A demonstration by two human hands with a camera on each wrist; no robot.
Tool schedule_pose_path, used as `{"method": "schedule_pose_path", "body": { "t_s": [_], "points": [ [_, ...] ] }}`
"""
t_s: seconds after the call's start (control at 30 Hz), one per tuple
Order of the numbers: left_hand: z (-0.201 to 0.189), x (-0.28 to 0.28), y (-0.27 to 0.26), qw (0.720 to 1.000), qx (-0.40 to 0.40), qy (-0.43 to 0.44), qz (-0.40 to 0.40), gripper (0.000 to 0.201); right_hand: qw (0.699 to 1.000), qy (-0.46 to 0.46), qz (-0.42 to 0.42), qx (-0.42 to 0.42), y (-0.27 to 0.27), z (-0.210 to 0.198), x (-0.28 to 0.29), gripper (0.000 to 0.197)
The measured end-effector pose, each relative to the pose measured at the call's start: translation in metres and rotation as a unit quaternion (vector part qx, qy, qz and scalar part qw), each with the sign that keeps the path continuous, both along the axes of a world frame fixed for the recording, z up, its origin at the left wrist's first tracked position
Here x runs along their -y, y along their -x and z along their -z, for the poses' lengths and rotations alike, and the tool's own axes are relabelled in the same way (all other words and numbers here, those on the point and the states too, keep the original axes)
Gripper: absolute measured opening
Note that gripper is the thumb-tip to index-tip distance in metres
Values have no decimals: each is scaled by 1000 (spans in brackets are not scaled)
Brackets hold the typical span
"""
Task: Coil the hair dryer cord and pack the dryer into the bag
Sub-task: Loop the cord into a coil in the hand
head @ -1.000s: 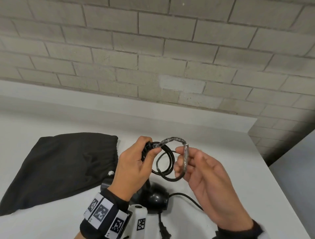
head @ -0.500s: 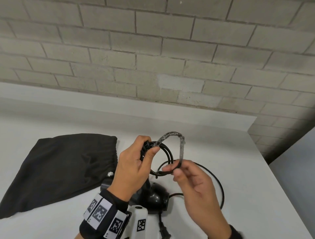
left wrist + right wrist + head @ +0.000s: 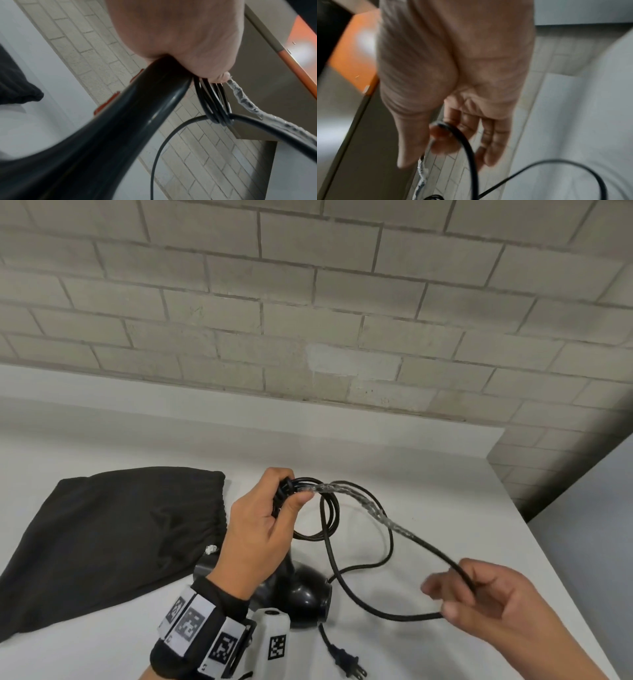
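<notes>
Since the earlier frame, the right hand (image 3: 486, 597) has swung out to the right and nearer, drawing a long loop of cord (image 3: 387, 616) with it, pinched in its fingers. Nearest, the plug (image 3: 346, 662) lies on the white worktop (image 3: 428, 508). Just beyond, the left hand (image 3: 260, 529) clenches the hair dryer (image 3: 301, 594) handle and the finished coils (image 3: 329, 518). Further left lies the black bag (image 3: 113, 539), flat.

A black wrist strap (image 3: 191, 642) carries square-coded white tags and a white camera mount (image 3: 272, 642).
</notes>
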State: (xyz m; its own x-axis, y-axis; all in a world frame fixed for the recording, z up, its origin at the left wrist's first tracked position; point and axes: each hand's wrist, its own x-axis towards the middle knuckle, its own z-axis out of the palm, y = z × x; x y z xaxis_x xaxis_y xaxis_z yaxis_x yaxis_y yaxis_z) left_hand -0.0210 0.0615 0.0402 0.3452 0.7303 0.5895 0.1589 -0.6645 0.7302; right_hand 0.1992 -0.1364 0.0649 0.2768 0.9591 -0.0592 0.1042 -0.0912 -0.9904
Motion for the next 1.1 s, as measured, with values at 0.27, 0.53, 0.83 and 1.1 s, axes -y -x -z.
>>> {"method": "schedule_pose_path", "body": {
  "t_s": [0.27, 0.53, 0.83, 1.1],
  "points": [
    [0, -1, 0, 1000, -4, -2, -3, 19, 991, 28, 32, -128, 2, 30, 16, 57],
    [1, 0, -1, 1000, -9, -8, -17, 22, 972, 59, 201, 106, -31, 27, 32, 60],
    [-2, 2, -4, 999, -21, -4, -28, 17, 907, -121, 338, 222, 34, 44, -17, 29],
    [-2, 1, -3, 999, -22, -20, -38, 21, 976, -12, 89, 198, 115, 19, -85, 27]
  ]
}}
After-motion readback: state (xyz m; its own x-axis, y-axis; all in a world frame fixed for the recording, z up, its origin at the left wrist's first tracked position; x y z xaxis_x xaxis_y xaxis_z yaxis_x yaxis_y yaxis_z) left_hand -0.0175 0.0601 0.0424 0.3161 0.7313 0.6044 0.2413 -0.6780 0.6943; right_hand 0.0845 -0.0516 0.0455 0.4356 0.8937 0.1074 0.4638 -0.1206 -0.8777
